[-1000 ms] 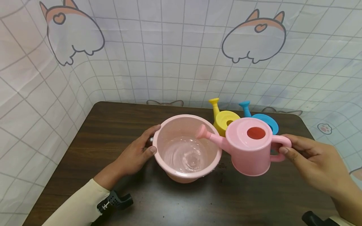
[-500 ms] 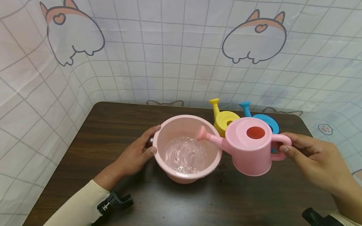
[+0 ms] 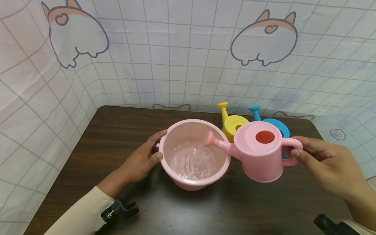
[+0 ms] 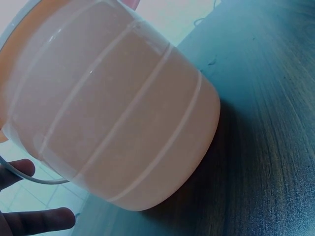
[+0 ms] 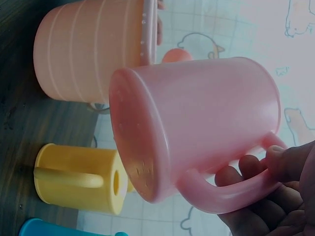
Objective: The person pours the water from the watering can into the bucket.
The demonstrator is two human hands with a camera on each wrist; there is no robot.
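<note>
Centrally, pink bucket: stands upright on the dark desk, holding rippled clear water.
Left hand: rests against the bucket's left wall, thumb at the rim and fingers curved round the side, grasping it.
Right hand: grips the loop handle of the pink watering can, fingers curled through the loop and thumb on top.
Pink watering can: held above the desk just right of the bucket, tilted slightly leftward; its spout tip lies over the bucket's right rim, above the water. Red opening shows in its top.
Yellow watering can: stands on the desk beyond the pink can, spout pointing far.
Blue watering can: stands right of the yellow one, partly hidden behind the pink can.
Backdrop: gridded cloth printed with cartoon animals, behind the desk's far edge.
</note>
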